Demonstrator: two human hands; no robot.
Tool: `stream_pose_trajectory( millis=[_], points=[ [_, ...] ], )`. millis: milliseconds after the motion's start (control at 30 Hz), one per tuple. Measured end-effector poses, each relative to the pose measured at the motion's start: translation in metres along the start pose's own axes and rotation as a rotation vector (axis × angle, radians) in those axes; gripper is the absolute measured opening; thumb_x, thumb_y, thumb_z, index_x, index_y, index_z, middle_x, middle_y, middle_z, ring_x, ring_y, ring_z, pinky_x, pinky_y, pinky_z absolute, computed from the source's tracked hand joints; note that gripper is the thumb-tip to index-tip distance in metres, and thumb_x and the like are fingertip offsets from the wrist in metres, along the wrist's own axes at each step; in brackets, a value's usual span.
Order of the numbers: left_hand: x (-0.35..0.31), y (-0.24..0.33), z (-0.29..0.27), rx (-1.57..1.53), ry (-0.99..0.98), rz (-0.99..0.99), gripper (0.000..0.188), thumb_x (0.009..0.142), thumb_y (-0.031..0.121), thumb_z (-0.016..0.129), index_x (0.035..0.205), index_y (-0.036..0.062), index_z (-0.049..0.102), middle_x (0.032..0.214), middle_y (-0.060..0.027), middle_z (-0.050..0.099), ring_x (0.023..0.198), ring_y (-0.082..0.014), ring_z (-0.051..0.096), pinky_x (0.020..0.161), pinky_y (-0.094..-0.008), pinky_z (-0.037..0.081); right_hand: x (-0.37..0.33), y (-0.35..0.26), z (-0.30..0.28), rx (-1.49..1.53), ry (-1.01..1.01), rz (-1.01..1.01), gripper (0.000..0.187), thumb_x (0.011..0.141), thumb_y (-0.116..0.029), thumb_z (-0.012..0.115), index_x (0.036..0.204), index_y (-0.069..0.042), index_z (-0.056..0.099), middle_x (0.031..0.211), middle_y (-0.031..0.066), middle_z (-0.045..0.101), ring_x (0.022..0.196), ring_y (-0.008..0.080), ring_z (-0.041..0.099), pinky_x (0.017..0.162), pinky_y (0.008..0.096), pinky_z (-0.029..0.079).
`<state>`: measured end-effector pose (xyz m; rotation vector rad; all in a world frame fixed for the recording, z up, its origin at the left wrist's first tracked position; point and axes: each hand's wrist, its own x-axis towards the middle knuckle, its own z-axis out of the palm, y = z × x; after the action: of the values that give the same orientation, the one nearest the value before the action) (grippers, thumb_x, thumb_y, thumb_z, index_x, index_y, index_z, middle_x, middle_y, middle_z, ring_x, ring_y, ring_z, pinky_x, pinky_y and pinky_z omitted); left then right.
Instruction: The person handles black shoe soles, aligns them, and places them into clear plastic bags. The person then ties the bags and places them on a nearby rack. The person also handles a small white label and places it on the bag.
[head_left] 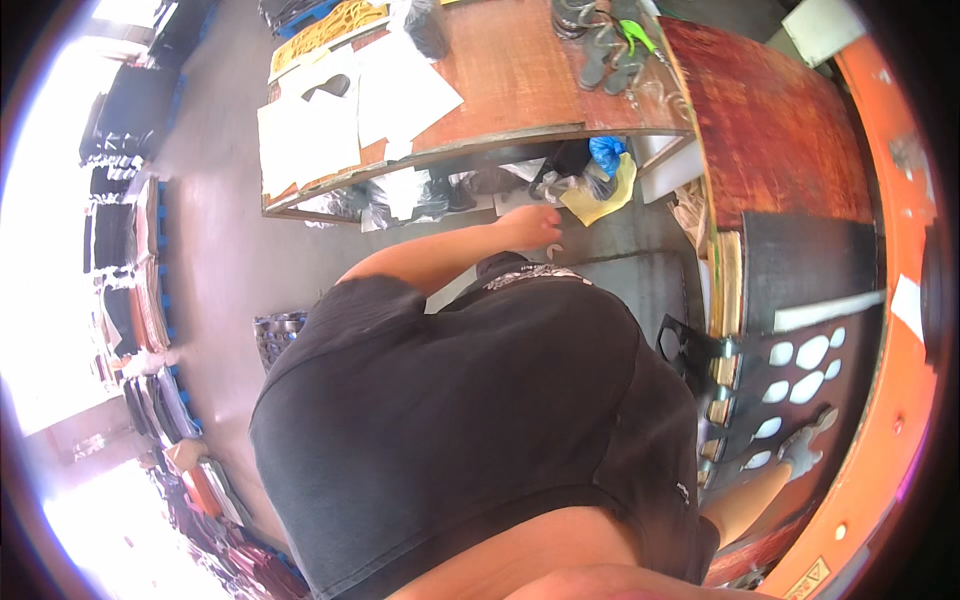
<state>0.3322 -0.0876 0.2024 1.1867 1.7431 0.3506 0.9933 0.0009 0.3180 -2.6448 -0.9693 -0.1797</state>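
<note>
the gloved right hand (803,448) is at one dark sheet (800,413), near the right edge of the right-hand desk (780,130); i cannot tell whether it grips. at least eight pale rounded shapes show in that sheet. the bare left hand (530,228), fingers partly curled, is near the front edge of the far desk (510,60); whether it holds anything, i cannot tell. two white papers (310,135) lie toward that desk's left edge.

A black short-sleeved T-shirt (450,400) with pale print (535,275), a grey glove (801,453).
</note>
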Motion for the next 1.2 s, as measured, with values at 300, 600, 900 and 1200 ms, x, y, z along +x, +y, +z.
stream_pose_trajectory(
  millis=[300, 600, 900, 1200],
  points=[
    [0.070, -0.154, -0.119, 0.225, 0.205, 0.148, 0.033, 0.077, 0.027, 0.058, 0.106, 0.0101, 0.059, 0.104, -0.0115, 0.060, 0.103, -0.0301, 0.054, 0.085, -0.0413, 0.045, -0.180, -0.239, 0.038, 0.321, -0.118, -0.540, 0.038, 0.083, -0.017, 0.060, 0.115, 0.001, 0.049, 0.103, 0.0104, 0.054, 0.095, 0.0205, 0.052, 0.087, 0.0298, 0.042],
    [0.084, -0.287, -0.250, -0.112, 0.770, -0.029, 0.027, 0.080, 0.015, 0.058, 0.104, 0.0025, 0.059, 0.102, -0.0126, 0.058, 0.087, -0.0274, 0.058, 0.078, -0.0365, 0.047, -0.548, -0.559, 0.122, 0.470, -0.960, -1.811, 0.033, 0.075, -0.010, 0.064, 0.106, -0.004, 0.057, 0.100, 0.0141, 0.060, 0.094, 0.0299, 0.057, 0.082, 0.0368, 0.045],
    [0.078, -0.319, -0.271, -0.315, 0.969, 0.056, 0.028, 0.077, 0.005, 0.059, 0.105, 0.0030, 0.058, 0.102, -0.0117, 0.057, 0.086, -0.0276, 0.058, 0.075, -0.0339, 0.047, -0.723, -0.620, 0.197, 0.401, -1.345, -1.639, 0.063, 0.073, -0.008, 0.067, 0.128, 0.000, 0.036, 0.113, 0.0155, 0.057, 0.105, 0.0264, 0.057, 0.089, 0.0332, 0.044],
    [0.082, -0.342, -0.245, 0.146, 0.839, 0.058, 0.036, 0.071, 0.011, 0.062, 0.107, 0.0082, 0.057, 0.120, -0.0102, 0.048, 0.117, -0.0287, 0.041, 0.099, -0.0469, 0.032, -0.754, -0.607, 0.245, 0.405, -1.124, -1.932, 0.054, 0.065, -0.003, 0.065, 0.115, -0.002, 0.044, 0.115, 0.0157, 0.054, 0.107, 0.0326, 0.051, 0.090, 0.0379, 0.043]
  ],
)
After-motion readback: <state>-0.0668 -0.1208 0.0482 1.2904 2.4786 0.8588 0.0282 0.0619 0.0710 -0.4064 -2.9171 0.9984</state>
